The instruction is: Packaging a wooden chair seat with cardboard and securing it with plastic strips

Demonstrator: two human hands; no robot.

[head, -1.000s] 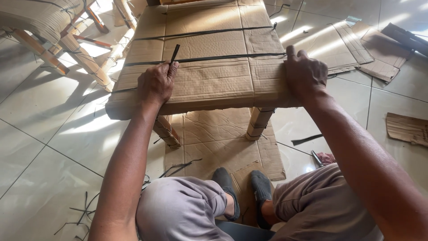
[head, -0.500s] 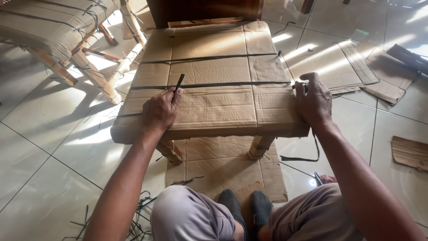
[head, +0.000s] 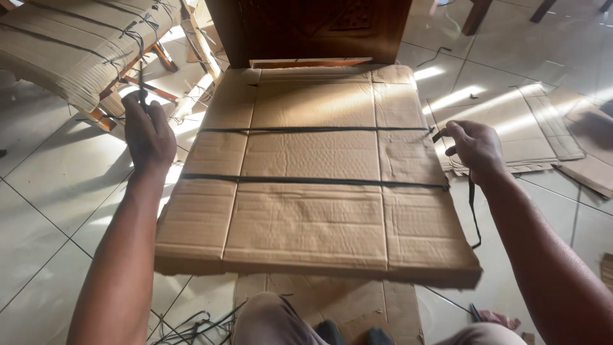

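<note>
Gripping one end of a black plastic strap (head: 313, 130) in a closed fist, the left hand (head: 148, 134) is holding it out beyond the left edge of the cardboard-wrapped chair seat (head: 306, 211). The right hand (head: 476, 148) is pinching the opposite end just past the right edge, fingers closed on it, the tail hanging loose below. Both ends are evidently being held outward to keep the band taut across the cardboard. A second strap (head: 313, 181) is lying parallel, nearer the person. Another wrapped chair (head: 76, 38) is standing at upper left on the tiled floor (head: 45, 204).
</note>
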